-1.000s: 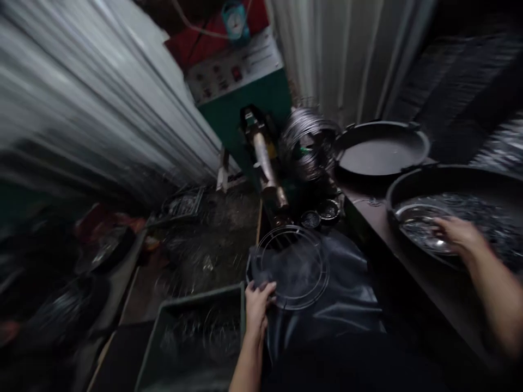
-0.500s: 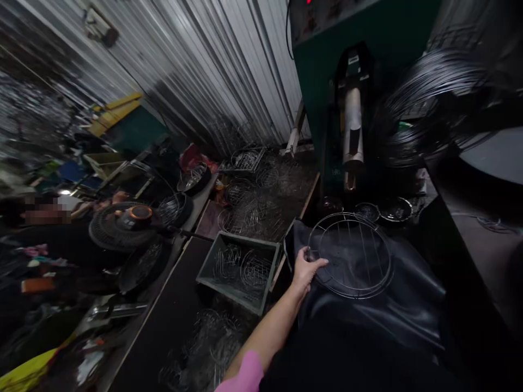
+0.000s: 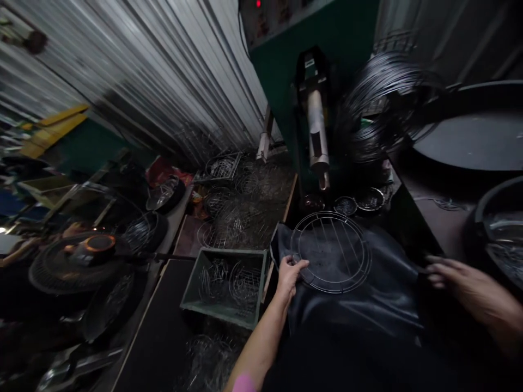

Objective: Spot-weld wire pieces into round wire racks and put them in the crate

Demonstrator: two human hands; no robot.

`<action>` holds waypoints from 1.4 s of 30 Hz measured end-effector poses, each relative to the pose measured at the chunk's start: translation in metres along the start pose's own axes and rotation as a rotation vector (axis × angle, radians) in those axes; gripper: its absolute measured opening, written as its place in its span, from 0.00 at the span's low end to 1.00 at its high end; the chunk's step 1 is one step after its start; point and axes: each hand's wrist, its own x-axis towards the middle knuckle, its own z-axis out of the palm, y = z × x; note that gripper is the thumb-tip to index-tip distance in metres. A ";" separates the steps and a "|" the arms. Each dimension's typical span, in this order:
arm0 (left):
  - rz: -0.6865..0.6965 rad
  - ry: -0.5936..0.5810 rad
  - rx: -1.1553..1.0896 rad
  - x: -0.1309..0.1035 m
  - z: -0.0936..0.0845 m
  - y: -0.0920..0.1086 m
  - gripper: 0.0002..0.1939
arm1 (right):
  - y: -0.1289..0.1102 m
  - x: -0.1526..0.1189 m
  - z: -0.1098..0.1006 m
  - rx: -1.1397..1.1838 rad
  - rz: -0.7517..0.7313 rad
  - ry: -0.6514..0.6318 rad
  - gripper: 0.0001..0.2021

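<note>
My left hand grips the left edge of a round wire rack, thumb on top and fingers at the rim. The rack has two concentric rings and several thin bars across. It is held over dark, shiny cloth that covers my lap. My right hand is at the right, apart from the rack, with its fingers drawn together in a pinch. Anything between those fingertips is too small and dim to make out.
A green machine with a metal cylinder stands ahead. Coiled wire lies to its right, near black tubs. A green crate holds wire pieces on the left. Beyond it are a fan and another person's arm.
My right hand has come into view at the right. My left hand still holds the rack, which has barely moved over my lap. The camera view has swung rightward.
</note>
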 end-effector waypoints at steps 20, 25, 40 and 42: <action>0.898 -0.230 0.260 0.064 -0.009 0.088 0.30 | 0.025 0.024 0.060 -0.095 -0.164 -0.154 0.19; 1.023 -0.149 0.303 0.092 -0.005 0.102 0.27 | 0.033 0.023 0.057 -0.066 -0.157 -0.117 0.21; 0.446 -0.287 -0.273 0.107 0.031 0.080 0.29 | 0.017 0.010 0.058 -0.128 -0.176 0.002 0.24; 0.332 -0.291 -0.328 0.097 0.035 0.088 0.27 | 0.015 0.009 0.062 -0.205 -0.190 0.044 0.22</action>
